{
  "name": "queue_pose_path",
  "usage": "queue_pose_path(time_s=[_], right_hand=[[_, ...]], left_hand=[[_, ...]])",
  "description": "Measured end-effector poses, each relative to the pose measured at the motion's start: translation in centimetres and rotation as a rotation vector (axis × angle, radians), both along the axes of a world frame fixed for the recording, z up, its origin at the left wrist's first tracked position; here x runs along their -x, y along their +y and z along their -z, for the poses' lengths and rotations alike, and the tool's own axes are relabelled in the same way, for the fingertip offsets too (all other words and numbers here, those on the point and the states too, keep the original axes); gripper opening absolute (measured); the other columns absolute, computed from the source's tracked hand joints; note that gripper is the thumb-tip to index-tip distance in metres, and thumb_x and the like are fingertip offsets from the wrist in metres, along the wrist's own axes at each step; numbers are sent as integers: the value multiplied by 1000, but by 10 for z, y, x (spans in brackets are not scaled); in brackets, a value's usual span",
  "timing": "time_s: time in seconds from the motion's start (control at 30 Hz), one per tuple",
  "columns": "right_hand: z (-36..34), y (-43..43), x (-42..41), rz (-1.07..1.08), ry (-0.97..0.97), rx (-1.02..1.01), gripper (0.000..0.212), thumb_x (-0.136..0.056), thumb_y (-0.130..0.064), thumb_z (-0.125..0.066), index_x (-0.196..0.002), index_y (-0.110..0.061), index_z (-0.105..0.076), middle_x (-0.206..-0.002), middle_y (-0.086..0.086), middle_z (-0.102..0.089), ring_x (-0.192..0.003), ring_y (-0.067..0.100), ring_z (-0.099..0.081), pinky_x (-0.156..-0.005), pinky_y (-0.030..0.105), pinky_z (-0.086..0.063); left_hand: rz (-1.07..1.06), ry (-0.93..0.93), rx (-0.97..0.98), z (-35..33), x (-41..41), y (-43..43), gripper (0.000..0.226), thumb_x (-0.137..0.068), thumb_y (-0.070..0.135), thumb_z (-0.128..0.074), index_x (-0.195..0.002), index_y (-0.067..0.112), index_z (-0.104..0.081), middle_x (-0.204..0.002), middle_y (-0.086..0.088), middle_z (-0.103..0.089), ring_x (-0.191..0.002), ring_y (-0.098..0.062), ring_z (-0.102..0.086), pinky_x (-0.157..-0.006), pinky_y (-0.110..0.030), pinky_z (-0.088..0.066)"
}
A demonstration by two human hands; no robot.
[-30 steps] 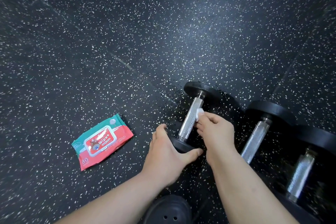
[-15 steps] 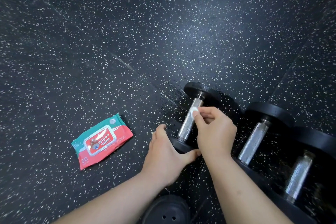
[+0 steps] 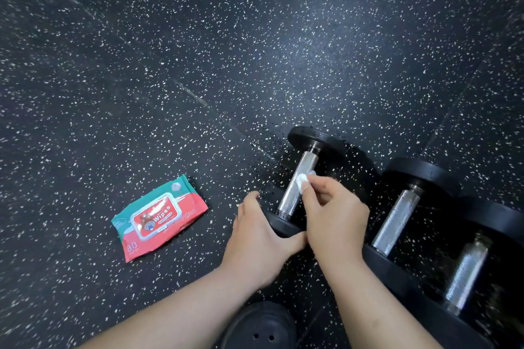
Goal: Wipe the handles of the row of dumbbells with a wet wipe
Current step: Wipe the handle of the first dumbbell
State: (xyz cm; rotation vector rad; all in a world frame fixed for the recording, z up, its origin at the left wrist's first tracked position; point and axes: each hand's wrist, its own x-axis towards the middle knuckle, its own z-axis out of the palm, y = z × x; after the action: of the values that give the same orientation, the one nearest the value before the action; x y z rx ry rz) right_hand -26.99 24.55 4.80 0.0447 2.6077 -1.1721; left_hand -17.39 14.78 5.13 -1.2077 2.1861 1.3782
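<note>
Three black dumbbells with knurled silver handles lie in a row on the speckled floor. My right hand (image 3: 334, 215) pinches a small folded white wet wipe (image 3: 302, 179) against the handle of the leftmost dumbbell (image 3: 300, 176), about halfway along it. My left hand (image 3: 255, 238) grips the near black end plate of that dumbbell, thumb under its edge. The middle dumbbell handle (image 3: 395, 218) and the right dumbbell handle (image 3: 465, 272) lie untouched to the right.
A red and green wipes pack (image 3: 158, 218) lies shut on the floor left of my hands. A black shoe (image 3: 259, 326) shows at the bottom edge. Dark speckled rubber flooring (image 3: 226, 51) stretches away ahead.
My right hand slid the wipe from the right side of the handle over onto its top, a little toward me. My left hand kept its grip on the end plate.
</note>
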Motion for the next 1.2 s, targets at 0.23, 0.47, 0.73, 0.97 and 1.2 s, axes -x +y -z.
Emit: queue_pose_path(time_s=[0.23,0.47,0.73,0.97,1.2], right_hand=[[5,-1,16,-32,76,-4,7,-94,-31,-79,-101,-30,-81,-95,-16,-76,-85,-2,-70,-85,20,-55],[6,2,5,-179,165,-7,11,-93,-21,-81,-103,-25,-82,-94,-15,-69,-80,2,-68,-80,29,-58],[-1,-15,20,-329,298,-297,11,-97,-37,-70,-103,-34,-78,-93,-11,-57,-74,15,-58,-59,30,-41],[-13,-27,26,-595,159,-588,24,-103,-42,-51,-112,-37,-73,-90,-2,-72,-83,27,-70,-63,31,-43],[-13,-31,41,-556,181,-655,28,-104,-52,-50,-114,-37,-71,-87,2,-70,-81,29,-70,-62,31,-41]], left_hand=[[10,17,1,0,0,0,143,-46,85,-83,-160,33,-14,-159,10,-37,-145,-12,-40,-117,-39,-42],[9,16,6,0,-1,0,139,-49,79,-84,-160,34,-13,-160,9,-37,-144,-13,-42,-114,-40,-44],[6,11,31,-1,-1,4,138,-50,79,-84,-160,38,-10,-162,12,-32,-146,-14,-41,-113,-43,-45],[5,7,20,1,-1,3,140,-50,76,-86,-160,38,-9,-165,10,-30,-148,-15,-39,-116,-42,-42],[1,8,0,-2,-1,2,143,-43,88,-78,-159,41,-10,-160,12,-34,-143,-14,-43,-113,-43,-46]])
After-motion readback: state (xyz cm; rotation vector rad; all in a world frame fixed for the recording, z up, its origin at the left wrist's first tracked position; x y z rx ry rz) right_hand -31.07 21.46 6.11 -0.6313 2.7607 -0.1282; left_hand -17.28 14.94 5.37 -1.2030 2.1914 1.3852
